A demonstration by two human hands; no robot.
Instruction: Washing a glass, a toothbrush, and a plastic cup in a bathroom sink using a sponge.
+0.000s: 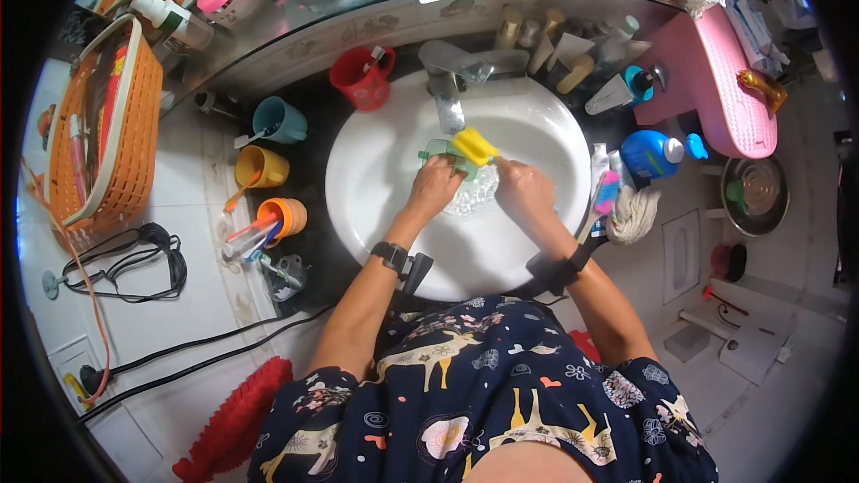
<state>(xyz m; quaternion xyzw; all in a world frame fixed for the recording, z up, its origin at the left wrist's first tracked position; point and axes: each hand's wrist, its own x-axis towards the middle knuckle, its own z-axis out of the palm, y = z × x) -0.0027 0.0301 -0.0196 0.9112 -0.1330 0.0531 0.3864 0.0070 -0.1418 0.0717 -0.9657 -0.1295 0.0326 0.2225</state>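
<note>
An oval washbasin (353, 206) of glossy white ceramic, its rim smooth and rounded, is set in a dark table (320, 255). At its far side stands a metal faucet (447, 94) with a shiny spout. To the far left is a red plastic mug (360, 88); along the left side follow a teal cup (284, 122), a yellow cup (262, 166) and a ridged orange cup (284, 217). Farther left, an orange basket (134, 148) shows perforated walls and a pale rim. On the right lie a rounded blue bottle (646, 154) and a bundle of twisted cream yarn (633, 215), the latter soft and fibrous; beyond them is a pink plastic box (752, 116) with a finely dotted surface.

The green container (438, 148), thin-walled and translucent, is inside the basin below the spout, above bubbly water (474, 197). The left hand (436, 181) grips its near edge with bent fingers. The right hand (523, 190) is closed around the lower end of a yellow brush (474, 146), whose bright, blocky head is tilted toward the far left, against or just beside the container; contact cannot be determined.
</note>
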